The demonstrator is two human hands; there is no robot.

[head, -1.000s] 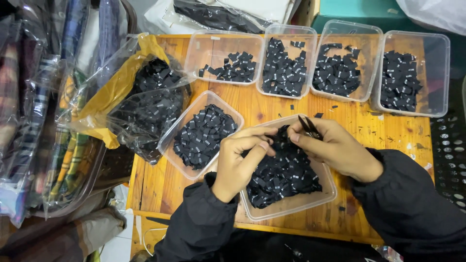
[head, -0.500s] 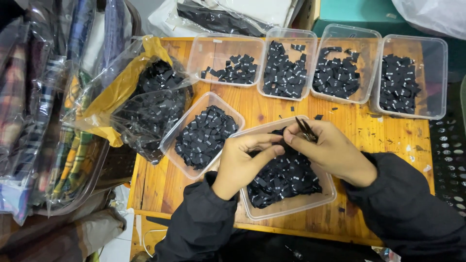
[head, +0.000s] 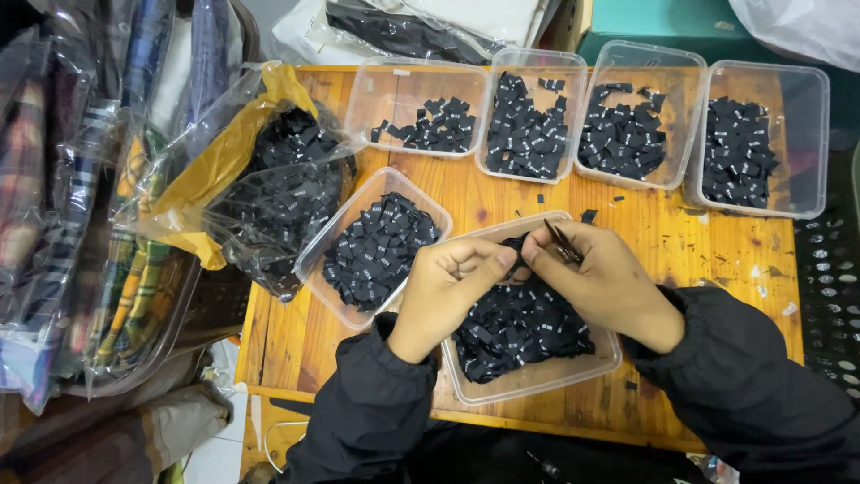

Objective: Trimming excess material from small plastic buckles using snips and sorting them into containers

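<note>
Both forearms, in black sleeves, come in from the bottom edge and meet in the middle. The left hand [head: 448, 291] is curled, thumb against fingertips. The right hand [head: 602, 282] faces it, fingers pinched together, the fingertips of both almost touching.

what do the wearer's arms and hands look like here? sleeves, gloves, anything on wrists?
Both arms are in long black sleeves of a matte jacket-like fabric, gathered into bunched cuffs at the wrists. The left hand and right hand are bare: no gloves. No rings, watch or wristband can be seen, and no markings show on the sleeves.
</note>
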